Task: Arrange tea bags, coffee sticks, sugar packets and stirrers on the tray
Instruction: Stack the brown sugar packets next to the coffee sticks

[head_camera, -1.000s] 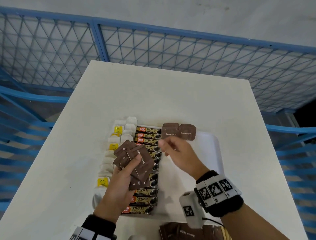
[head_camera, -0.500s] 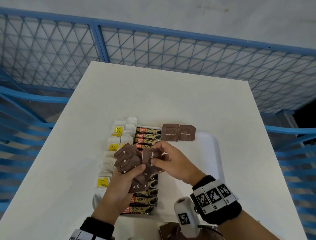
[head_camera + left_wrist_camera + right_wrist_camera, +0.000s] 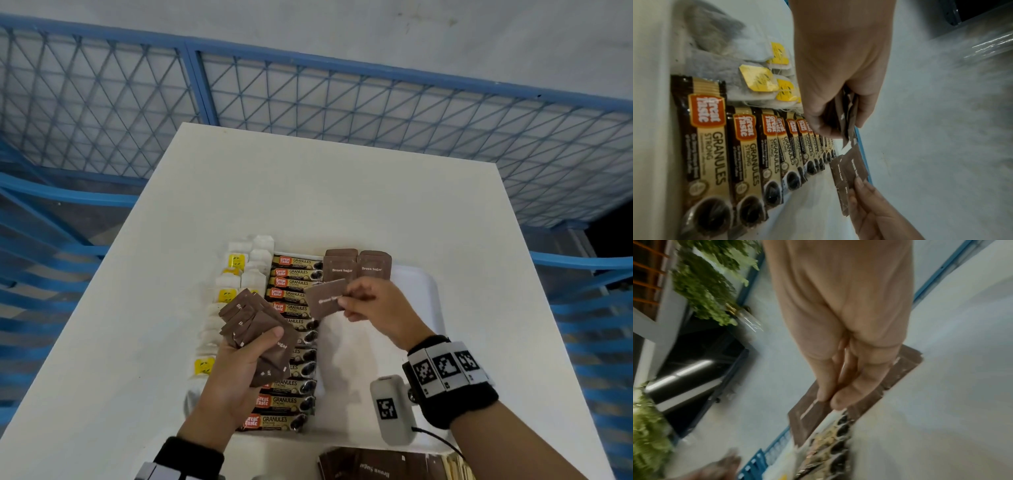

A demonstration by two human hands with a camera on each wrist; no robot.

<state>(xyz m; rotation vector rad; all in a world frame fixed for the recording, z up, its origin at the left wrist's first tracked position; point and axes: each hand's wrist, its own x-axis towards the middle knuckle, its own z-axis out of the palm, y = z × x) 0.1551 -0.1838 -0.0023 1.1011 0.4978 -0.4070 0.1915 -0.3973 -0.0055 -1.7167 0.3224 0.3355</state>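
Tea bags: a column of tea bags (image 3: pixel 239 284) lay along the tray's left side, apparently finished.
Coffee sticks: a full column of coffee sticks (image 3: pixel 291 342) lay just right of the tea bags, also looking done.
Sugar on tray: two sugar packets (image 3: pixel 356 267) lay side by side at the tray's far end, just right of the sticks; this column had only begun.
Left hand: the left hand (image 3: pixel 239 370) had its fingers (image 3: pixel 865 107) curled round a fanned bundle (image 3: pixel 260 329) of sugar packets, held above the sticks.
Right hand: the right hand (image 3: pixel 376 308) pinched one packet (image 3: pixel 325 298) between thumb and fingers, held just short of the two placed packets; whether it touched the tray could not be told.
Tray: the white tray (image 3: pixel 424 308) sat on the bench (image 3: pixel 325 192), its right part bare.
Spare stock: more sugar packets (image 3: pixel 370 467) lay at the bench's near edge, with pale sticks beside them, probably the stirrers (image 3: pixel 457 467).
Progress: roughly halfway by my judgement; most sugar and all stirrers were left.
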